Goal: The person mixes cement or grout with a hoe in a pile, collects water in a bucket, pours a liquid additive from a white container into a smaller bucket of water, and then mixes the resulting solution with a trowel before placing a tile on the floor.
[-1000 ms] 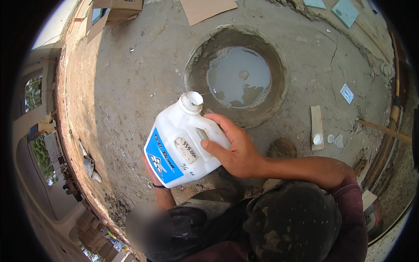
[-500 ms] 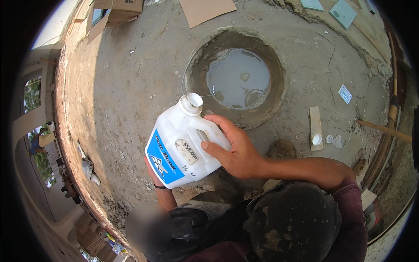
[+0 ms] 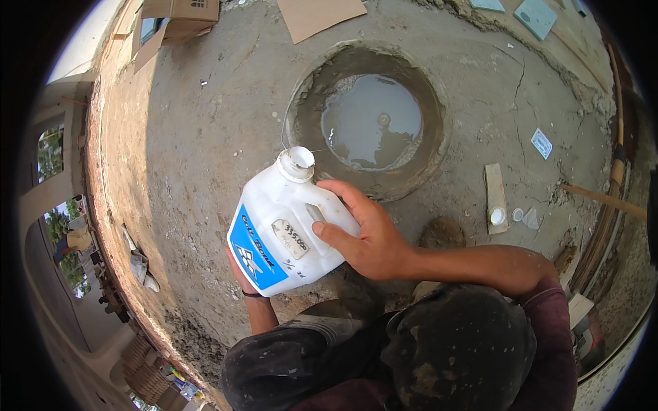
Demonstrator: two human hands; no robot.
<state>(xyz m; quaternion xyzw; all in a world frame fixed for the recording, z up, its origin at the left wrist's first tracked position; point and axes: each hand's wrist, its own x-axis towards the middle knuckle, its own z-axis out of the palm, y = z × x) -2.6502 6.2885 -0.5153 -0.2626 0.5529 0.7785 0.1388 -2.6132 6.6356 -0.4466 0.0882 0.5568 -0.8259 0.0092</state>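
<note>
A white plastic jug [image 3: 277, 219] with a blue label is tilted in front of me, its uncapped mouth pointing away toward a round cement-crusted basin [image 3: 437, 130]. My right hand [image 3: 373, 240] is closed around the jug's handle, thumb on top. At the jug's lower left, my left hand [image 3: 240, 277] supports it from beneath; its fingers are mostly hidden behind the jug. Greyish liquid [image 3: 373, 123] lies in the basin, with white streaks near its left edge. A thin wire [image 3: 284, 127] runs from the basin's left rim to behind the jug's neck.
To the right, a board [image 3: 494, 181] carries a white cap [image 3: 497, 216]. A printed card [image 3: 541, 144] lies farther off. Cardboard [image 3: 322, 17] and an open carton [image 3: 179, 20] are at the far side. A stick [image 3: 603, 198] juts in from the right; a dirty cloth [image 3: 140, 264] lies left.
The jug appears slightly farther left, along with much of the scene. Both hands keep their hold, and the jug's tilt is nearly the same.
</note>
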